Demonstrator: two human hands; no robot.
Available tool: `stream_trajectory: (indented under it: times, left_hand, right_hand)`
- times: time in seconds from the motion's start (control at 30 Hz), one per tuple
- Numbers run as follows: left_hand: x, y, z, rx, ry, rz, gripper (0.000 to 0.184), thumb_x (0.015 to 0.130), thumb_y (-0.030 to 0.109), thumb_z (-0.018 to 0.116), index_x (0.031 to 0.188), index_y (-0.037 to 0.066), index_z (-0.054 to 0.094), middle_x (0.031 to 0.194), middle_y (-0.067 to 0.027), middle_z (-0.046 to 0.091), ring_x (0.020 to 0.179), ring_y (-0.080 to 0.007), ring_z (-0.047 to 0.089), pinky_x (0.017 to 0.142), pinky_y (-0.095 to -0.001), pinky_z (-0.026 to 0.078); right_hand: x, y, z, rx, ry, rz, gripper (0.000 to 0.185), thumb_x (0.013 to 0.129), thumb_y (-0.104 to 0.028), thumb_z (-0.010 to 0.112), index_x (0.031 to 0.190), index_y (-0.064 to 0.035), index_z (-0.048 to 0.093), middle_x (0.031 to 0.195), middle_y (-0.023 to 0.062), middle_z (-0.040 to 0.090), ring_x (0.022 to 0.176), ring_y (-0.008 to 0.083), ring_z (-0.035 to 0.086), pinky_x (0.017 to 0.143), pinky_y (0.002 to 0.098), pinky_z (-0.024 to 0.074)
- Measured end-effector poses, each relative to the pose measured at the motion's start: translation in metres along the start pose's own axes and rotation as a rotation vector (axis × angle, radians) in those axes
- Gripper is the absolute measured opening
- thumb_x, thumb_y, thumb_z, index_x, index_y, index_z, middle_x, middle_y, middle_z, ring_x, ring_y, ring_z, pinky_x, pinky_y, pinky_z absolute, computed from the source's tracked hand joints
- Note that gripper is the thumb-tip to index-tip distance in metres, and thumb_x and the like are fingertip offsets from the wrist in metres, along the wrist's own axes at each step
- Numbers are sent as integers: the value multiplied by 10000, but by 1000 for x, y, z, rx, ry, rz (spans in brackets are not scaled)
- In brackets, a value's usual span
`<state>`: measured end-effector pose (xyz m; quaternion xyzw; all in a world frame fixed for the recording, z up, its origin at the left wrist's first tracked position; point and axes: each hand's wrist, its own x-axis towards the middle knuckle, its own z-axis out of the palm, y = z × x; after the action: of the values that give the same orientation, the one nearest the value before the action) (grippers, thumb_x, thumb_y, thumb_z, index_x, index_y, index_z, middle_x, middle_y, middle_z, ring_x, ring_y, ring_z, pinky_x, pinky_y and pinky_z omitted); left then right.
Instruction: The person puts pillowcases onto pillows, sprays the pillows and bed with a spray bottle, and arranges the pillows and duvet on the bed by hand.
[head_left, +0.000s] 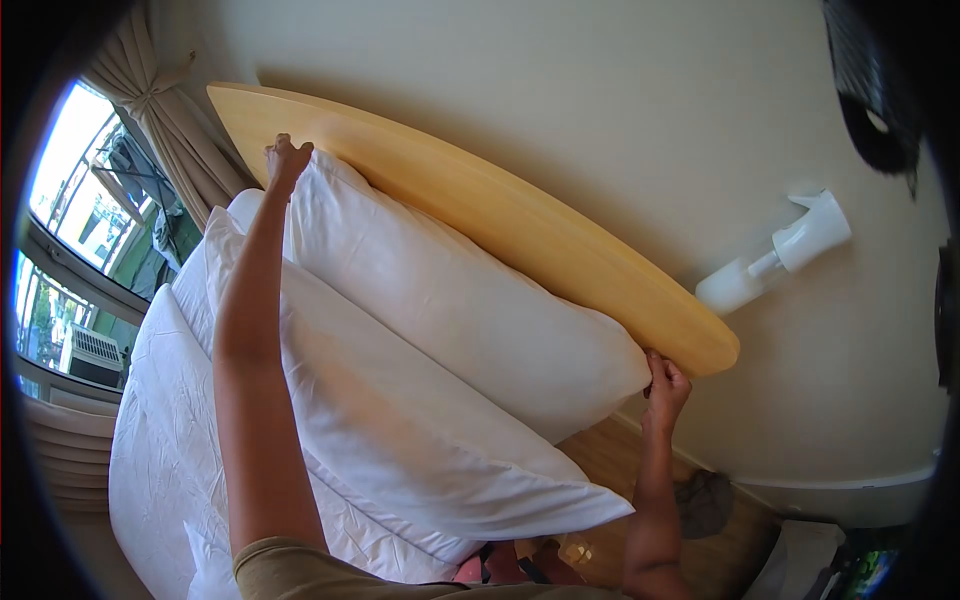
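Observation:
A plump white pillow (450, 290) leans against the curved wooden headboard (480, 195), stretched between my two hands. My left hand (288, 160), arm reaching far out, is closed on the pillow's upper left corner, close to the headboard. At the opposite end, my right hand (666, 386) pinches the pillow's lower right corner beside the headboard's rounded tip. A second white pillow (420, 420) lies in front of the first, slanting toward me. White bedding (165, 430) beneath it is creased.
A white wall lamp (810, 232) juts out right of the headboard. On the left, a tied beige curtain (165, 110) hangs beside a window (95, 225). Below my right arm, a dark crumpled item (704, 503) rests on the wooden floor (610, 470). A dark fringed object (872, 110) hangs upper right.

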<state>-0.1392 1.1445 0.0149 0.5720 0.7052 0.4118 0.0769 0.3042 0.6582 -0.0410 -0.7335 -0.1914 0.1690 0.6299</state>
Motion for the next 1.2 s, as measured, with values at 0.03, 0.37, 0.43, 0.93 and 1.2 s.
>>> stream_trajectory:
  times: [0.03,0.37,0.43,0.93,1.2]
  left_hand:
    - [-15,17,-16,62,-16,213,431,736,248,662,1066,-19,591,1113,-237,573,1084,-344,524,904,-419,428]
    - [-327,166,-120,-128,-646,1026,352,831,182,626,1110,-23,568,1237,-223,495,1230,-420,370,1046,-458,294]
    - [-383,194,-135,-29,-834,989,481,868,253,581,1244,-24,468,1348,-240,376,1307,-452,247,1022,-561,284]
    - [-631,280,-32,-48,-505,1026,604,725,384,693,1227,100,513,1336,-154,411,1363,-408,121,1036,-676,82]
    - [-685,202,-137,9,237,-40,728,723,289,695,1348,111,366,1500,-169,82,1355,-478,9,960,-721,165]
  right_hand:
    - [2,4,-1,-107,-20,-69,281,843,-184,659,614,-29,609,537,-28,517,470,47,384,448,214,295]
    - [11,-17,-48,-722,-88,-275,338,795,-362,645,715,-34,661,588,70,606,527,209,560,560,327,464]
    - [5,-66,-69,-387,-182,-196,317,819,-315,663,720,-15,644,582,28,584,539,120,549,604,330,480]
    - [130,-181,-37,243,-412,-862,553,811,-221,702,1233,25,442,1089,156,573,929,245,589,816,362,493]
    - [90,-245,-151,410,-284,-857,533,789,-230,719,1165,44,458,998,170,602,847,250,626,757,370,545]
